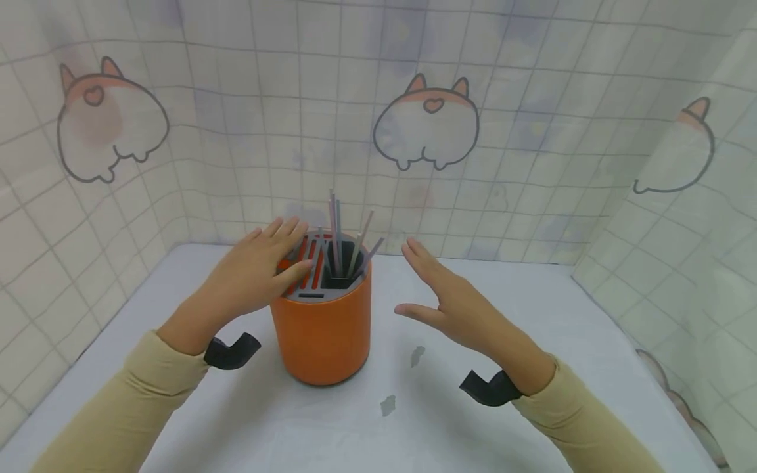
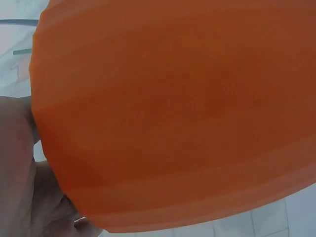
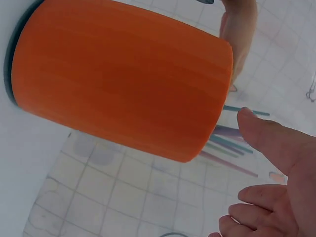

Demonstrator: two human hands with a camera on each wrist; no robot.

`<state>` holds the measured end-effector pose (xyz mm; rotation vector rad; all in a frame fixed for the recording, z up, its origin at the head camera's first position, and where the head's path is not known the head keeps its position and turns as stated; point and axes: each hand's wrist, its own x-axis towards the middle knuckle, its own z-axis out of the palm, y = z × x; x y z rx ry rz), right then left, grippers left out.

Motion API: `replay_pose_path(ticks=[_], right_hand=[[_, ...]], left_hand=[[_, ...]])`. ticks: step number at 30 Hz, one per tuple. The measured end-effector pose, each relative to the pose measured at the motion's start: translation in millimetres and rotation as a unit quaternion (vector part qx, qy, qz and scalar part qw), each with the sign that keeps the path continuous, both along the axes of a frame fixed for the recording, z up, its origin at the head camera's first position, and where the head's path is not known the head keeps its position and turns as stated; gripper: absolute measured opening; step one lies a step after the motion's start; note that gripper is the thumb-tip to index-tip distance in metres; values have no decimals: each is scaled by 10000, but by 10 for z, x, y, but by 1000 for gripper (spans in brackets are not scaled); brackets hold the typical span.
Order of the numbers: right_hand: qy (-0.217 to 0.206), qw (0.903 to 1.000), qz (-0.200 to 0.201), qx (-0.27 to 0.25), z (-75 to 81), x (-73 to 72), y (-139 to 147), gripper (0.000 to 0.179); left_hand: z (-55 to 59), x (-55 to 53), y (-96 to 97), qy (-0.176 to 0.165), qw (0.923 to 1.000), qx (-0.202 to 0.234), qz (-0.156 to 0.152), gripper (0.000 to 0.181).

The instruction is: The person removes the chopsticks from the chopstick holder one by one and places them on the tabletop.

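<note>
An orange round holder [image 1: 322, 338], much like a knife block, stands upright on the white table. Its grey top has several slots, and thin straw-like sticks [image 1: 338, 236] rise from a black square opening in it. My left hand [image 1: 257, 263] is at the holder's left upper edge, fingers extended and thumb over the slotted top. In the left wrist view, the orange wall [image 2: 173, 118] fills most of the picture beside that hand. To the right of the holder, my right hand [image 1: 446, 299] is in the air, apart from it, thumb spread and holding nothing.
Grey irregular patches [image 1: 388, 405] mark the white table [image 1: 331, 433] right of the holder. A gridded curtain [image 1: 520, 171] with cartoon animal prints hangs behind and along both sides. Each wrist wears a black band [image 1: 232, 351].
</note>
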<state>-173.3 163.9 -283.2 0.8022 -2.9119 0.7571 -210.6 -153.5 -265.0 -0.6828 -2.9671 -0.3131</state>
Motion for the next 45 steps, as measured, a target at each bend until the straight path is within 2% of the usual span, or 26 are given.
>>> replay_pose_path(ticks=[6, 12, 15, 19, 22, 26, 29, 36, 41, 45], right_hand=[[96, 9990, 277, -325, 55, 17, -123, 91], [351, 9960, 272, -771, 41, 7, -243, 89], [630, 9924, 272, -1018, 15, -10, -304, 84], [1164, 9800, 328, -1578, -37, -62, -385, 70], [1343, 9665, 364, -2157, -63, -100, -447, 62], [1046, 9513, 223, -2890, -80, -120, -526, 51], [822, 9432, -11, -3220, -96, -129, -572, 41], [943, 9292, -265, -3564, -103, -164, -644, 27], [1392, 9249, -272, -3527, -27, -142, -649, 23], [1840, 9089, -104, -3741, 97, -106, -613, 20]], left_hand=[[-1, 3, 69, -167, 9997, 30, -202, 66], [-29, -23, 91, -340, 9989, 192, -274, 65], [-50, -40, 87, -442, 9980, 288, -360, 65], [-64, -52, 79, -554, 9964, 409, -496, 64], [-69, -61, 76, -555, 9958, 457, -559, 64], [-78, -65, 78, -590, 9954, 494, -567, 64], [-86, -64, 82, -615, 9953, 510, -555, 65], [-105, -73, 80, -602, 9953, 514, -562, 65], [-121, -82, 75, -598, 9953, 522, -564, 66], [-110, -68, 74, -598, 9951, 542, -577, 66]])
